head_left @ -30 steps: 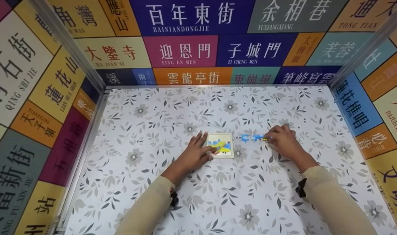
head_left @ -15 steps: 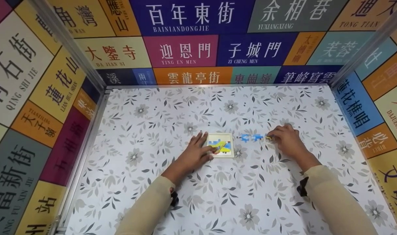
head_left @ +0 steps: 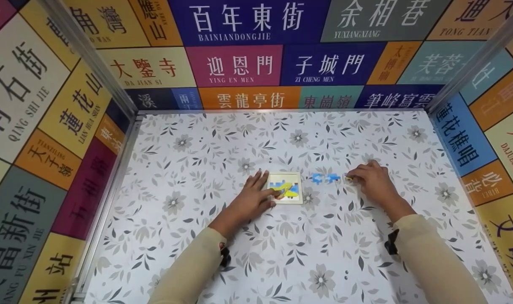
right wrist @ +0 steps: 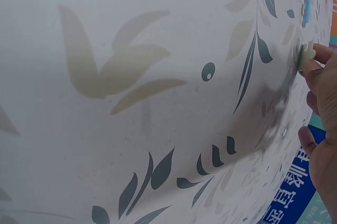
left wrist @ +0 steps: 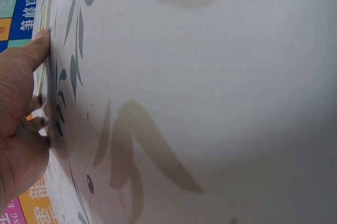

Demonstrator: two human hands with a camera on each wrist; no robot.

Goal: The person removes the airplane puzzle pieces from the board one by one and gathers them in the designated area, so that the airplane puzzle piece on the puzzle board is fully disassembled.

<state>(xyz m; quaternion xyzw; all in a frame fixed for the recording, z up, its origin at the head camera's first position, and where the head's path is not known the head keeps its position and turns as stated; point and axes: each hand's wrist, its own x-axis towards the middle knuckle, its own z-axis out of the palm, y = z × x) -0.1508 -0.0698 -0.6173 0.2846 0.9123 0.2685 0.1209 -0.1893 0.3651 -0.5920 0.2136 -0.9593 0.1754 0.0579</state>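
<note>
The puzzle tray (head_left: pixel 301 188) lies on the floral tabletop (head_left: pixel 214 147) between the hands, its left edge under the spread fingers of the left hand (head_left: pixel 252 196), with blue pieces (head_left: pixel 324 178) between it and the right hand (head_left: pixel 375 181), which pinches a small puzzle piece (head_left: pixel 349 178).

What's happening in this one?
A person is working on a small jigsaw. Their left hand rests on the pale frame, which is only partly filled with yellow and blue pieces. Their right hand pinches a single loose piece. More blue pieces lie on the floral tabletop, between frame and right hand.
</note>
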